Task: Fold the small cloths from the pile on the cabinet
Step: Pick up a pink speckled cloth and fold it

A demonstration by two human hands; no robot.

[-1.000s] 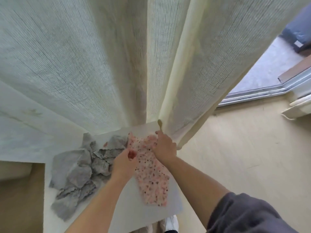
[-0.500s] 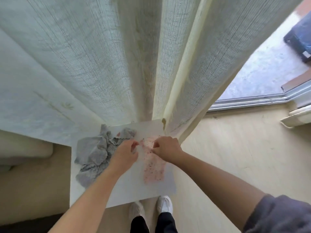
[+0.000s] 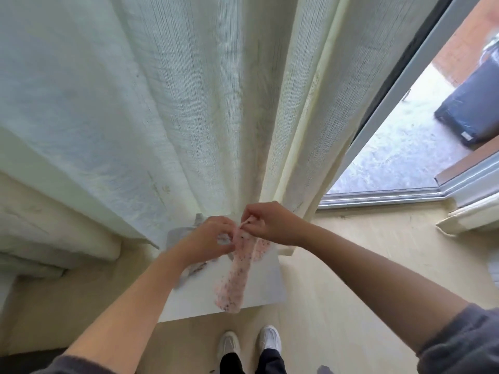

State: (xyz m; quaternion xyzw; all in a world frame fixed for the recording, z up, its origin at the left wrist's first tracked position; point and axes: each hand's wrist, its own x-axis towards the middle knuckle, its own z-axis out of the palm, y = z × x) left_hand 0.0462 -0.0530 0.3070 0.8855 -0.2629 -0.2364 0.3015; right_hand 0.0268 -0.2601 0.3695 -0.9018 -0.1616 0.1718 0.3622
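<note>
While both grips hold it up by its top end, the pink speckled cloth (image 3: 237, 276) hangs as a narrow, bunched strip, its lower end reaching the front edge of the white surface (image 3: 266, 287). The right grip (image 3: 270, 222) is closed on the topmost corner in a fingertip pinch. The left grip (image 3: 209, 236) is curled onto the cloth's left side just below, though how much fabric it has caught is hard to see. The grey pile (image 3: 174, 234) lies on the left of the surface, mostly hidden under the left forearm.

The main risk, as I judge it, is a skewed fold: the cloth is gathered rather than spread, so laying it down now would trap creases. Its tail sits so near the edge that a slack lowering could let it slide to the floor. The curtain (image 3: 189, 103) hangs just behind the knuckles and could snag, and the left forearm may drag a grey piece off.
</note>
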